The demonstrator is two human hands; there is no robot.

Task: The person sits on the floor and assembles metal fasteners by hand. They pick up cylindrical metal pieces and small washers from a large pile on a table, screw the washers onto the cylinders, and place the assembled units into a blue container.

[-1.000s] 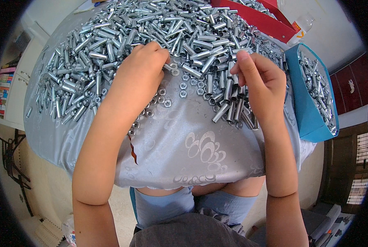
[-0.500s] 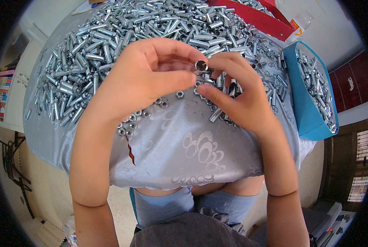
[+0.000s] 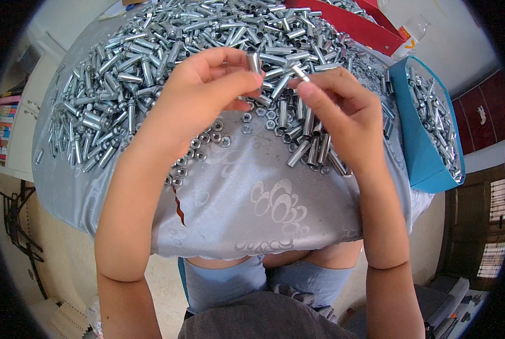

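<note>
My left hand (image 3: 213, 85) is closed, pinching a short shiny metal sleeve (image 3: 255, 62) upright between thumb and fingers. Between the thumb and fingers of my right hand (image 3: 345, 107) is a thin bolt (image 3: 300, 72), its wider end pointing up and to the left, apart from the sleeve. Below the hands, loose hex nuts (image 3: 225, 141) lie on the grey tablecloth. More metal sleeves (image 3: 299, 153) lie under my right hand, some partly hidden by it. Behind both hands spreads a large heap of sleeves and bolts (image 3: 207, 34).
A blue fabric bin (image 3: 427, 164) full of metal parts stands at the right table edge. At the far right is a red box (image 3: 348, 28) with more parts, with a clear plastic bottle (image 3: 413, 35) beside it. A dark reddish strip (image 3: 179, 209) lies on the patterned cloth (image 3: 275, 209).
My hands have moved apart, the left slightly up and left, the right to the right. The sleeve has tipped from its open end facing me to upright. The bolt now shows in my right hand.
</note>
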